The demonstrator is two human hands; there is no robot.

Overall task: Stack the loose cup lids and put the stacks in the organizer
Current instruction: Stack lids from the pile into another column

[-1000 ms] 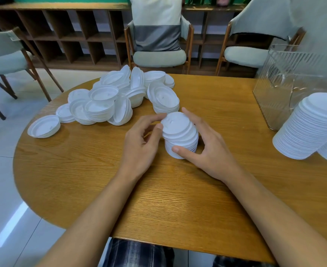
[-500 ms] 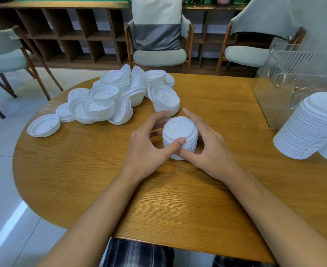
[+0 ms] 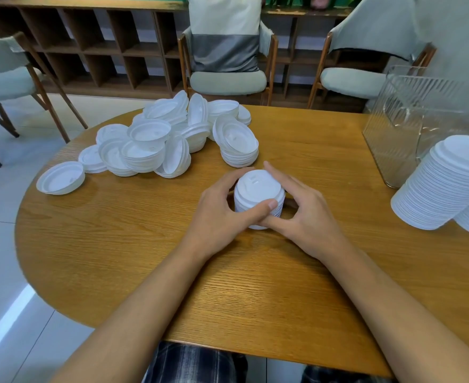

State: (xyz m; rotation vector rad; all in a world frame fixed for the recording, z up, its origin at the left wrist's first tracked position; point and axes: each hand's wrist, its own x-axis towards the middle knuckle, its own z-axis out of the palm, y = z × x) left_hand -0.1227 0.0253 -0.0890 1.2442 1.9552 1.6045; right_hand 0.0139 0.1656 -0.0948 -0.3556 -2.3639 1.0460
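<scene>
A short stack of white cup lids (image 3: 258,190) stands upright on the wooden table (image 3: 145,244), near its middle. My left hand (image 3: 222,214) curls round the stack's left and front, thumb across the near side. My right hand (image 3: 302,214) holds the stack's right side, fingers reaching behind it. Behind lies a heap of loose white lids (image 3: 172,136), several of them nested or tipped on edge. The clear ribbed organizer (image 3: 410,120) stands at the table's right.
Two tall leaning stacks of lids (image 3: 446,186) rest at the right edge beside the organizer. One lid (image 3: 60,178) lies apart at the far left. Chairs (image 3: 228,64) and a wooden shelf unit (image 3: 89,45) stand behind the table.
The small stack leaned a second ago and now stands straight. My left hand has wrapped round its front, and both hands have closed in on it.
</scene>
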